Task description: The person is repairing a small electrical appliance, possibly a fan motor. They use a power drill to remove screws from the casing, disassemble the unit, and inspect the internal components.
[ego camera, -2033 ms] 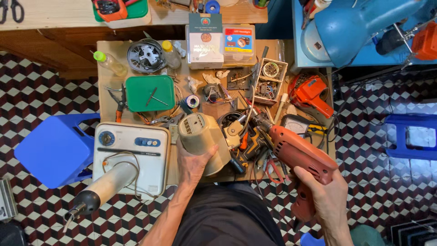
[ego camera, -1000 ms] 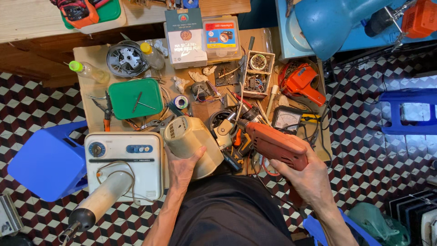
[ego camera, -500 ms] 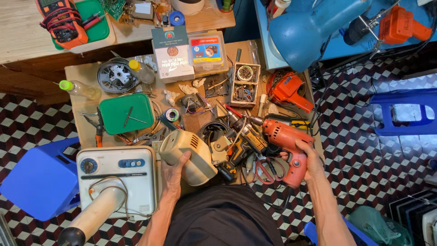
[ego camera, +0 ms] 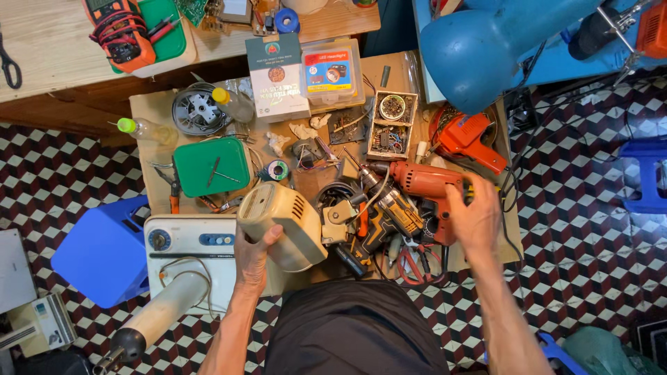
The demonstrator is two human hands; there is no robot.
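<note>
Here the orange drill [ego camera: 424, 182] lay on the cluttered bench [ego camera: 156, 111], right hand [ego camera: 474, 217] closed around its handle; left hand [ego camera: 253, 253] clamped the cream motor housing [ego camera: 281, 223] beside it. Steadying both seemed wise among loose tools.

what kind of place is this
Most likely a small repair workshop for electrical appliances and tools. A low table is crowded with parts and hand tools, the right hand grips an orange power drill, and the left hand holds a beige appliance housing.
</note>
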